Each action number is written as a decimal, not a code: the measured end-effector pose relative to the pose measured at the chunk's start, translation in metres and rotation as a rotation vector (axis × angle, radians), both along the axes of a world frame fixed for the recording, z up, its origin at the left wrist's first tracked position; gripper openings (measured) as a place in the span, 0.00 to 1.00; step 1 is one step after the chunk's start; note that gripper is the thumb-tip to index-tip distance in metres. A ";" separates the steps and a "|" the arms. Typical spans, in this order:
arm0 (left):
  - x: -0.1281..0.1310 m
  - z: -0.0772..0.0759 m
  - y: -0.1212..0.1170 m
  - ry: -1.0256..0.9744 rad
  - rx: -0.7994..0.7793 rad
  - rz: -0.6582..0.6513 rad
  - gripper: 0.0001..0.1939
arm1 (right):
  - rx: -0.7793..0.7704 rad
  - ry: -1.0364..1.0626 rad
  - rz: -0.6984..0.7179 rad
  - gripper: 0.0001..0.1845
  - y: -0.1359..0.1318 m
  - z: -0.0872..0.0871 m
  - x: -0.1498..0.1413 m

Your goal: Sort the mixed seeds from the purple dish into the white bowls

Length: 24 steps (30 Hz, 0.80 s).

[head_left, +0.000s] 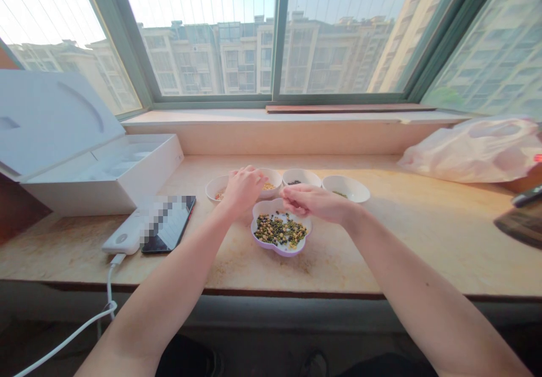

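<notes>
A purple-rimmed, scalloped bowl (pixel 283 249) holds mixed green, black and yellow beans (pixel 279 230) near the table's front. Over its back edge, my right hand (pixel 313 201) is closed in a pinch; whatever lies between the fingertips is too small to make out. My left hand (pixel 246 186) reaches over the white bowls behind, fingers curled together and fingertips partly hidden. Beside it, one white bowl (pixel 212 188) has reddish-brown bits, and another white bowl (pixel 273 176) has yellow beans. Farther right stand a white bowl (pixel 311 176) with dark beans and a white bowl (pixel 355 189) with green ones.
At the left are an open white box (pixel 148 162), a white power bank (pixel 127 233) with a cable (pixel 109 281), and a phone (pixel 173 230). A plastic bag (pixel 470 151) lies at the right, with a dark object (pixel 520 222) near the edge. A window stands behind.
</notes>
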State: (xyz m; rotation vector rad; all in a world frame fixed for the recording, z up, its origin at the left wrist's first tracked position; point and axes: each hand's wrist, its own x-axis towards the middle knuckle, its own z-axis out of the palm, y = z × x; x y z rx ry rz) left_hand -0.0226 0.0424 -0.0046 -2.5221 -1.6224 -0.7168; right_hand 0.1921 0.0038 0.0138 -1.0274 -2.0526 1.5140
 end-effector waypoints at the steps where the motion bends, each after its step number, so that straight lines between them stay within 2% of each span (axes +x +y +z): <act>1: 0.000 0.000 0.000 -0.003 -0.001 -0.012 0.19 | -0.087 0.055 -0.014 0.26 0.001 -0.001 0.000; 4: 0.002 -0.001 -0.001 -0.012 -0.016 -0.028 0.18 | -0.270 0.170 -0.064 0.25 0.002 -0.001 -0.002; 6: 0.002 -0.001 0.000 -0.017 -0.021 -0.032 0.18 | -0.323 0.224 -0.078 0.26 0.002 0.000 -0.002; 12: 0.002 -0.002 0.001 -0.050 -0.031 -0.043 0.18 | -0.310 0.290 -0.099 0.24 0.000 0.000 -0.002; 15: 0.003 -0.001 -0.001 -0.072 -0.040 -0.049 0.17 | -0.143 0.212 -0.163 0.22 0.003 0.000 0.002; 18: 0.004 0.000 -0.004 -0.087 -0.041 -0.075 0.17 | 0.253 -0.072 -0.388 0.20 0.012 0.002 0.014; 20: 0.005 0.002 -0.008 -0.099 -0.042 -0.122 0.16 | 0.553 -0.343 -0.577 0.14 0.020 0.004 0.027; 21: 0.005 0.003 -0.010 -0.105 -0.049 -0.151 0.16 | 0.642 -0.466 -0.620 0.12 0.024 0.005 0.035; 24: 0.007 0.008 -0.018 -0.081 -0.114 -0.242 0.16 | 0.671 -0.715 -0.700 0.13 0.034 0.008 0.061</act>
